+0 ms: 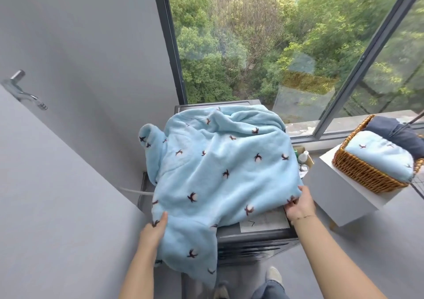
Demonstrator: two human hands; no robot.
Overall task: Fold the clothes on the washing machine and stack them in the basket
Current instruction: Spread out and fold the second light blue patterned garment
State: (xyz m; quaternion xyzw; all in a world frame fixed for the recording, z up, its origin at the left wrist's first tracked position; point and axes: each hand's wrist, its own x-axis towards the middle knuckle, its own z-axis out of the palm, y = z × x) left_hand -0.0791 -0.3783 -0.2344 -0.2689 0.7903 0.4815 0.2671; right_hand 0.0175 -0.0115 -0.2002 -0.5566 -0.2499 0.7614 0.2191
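The fleece pajama top (220,168) lies lengthwise away atop the washing machine (263,227), left hand (153,230) and right hand (299,203) each pinching a near hem corner.

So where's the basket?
In the head view, the wicker basket sits far right on a white stand, beside the washing machine, under the window.

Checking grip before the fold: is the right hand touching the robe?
Touching. The head view shows the right hand's fingers pinching the robe's near right edge.

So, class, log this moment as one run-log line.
left hand: grips blue fleece garment | right hand: grips garment's edge | garment: unfolded on washing machine | basket: holds folded clothes
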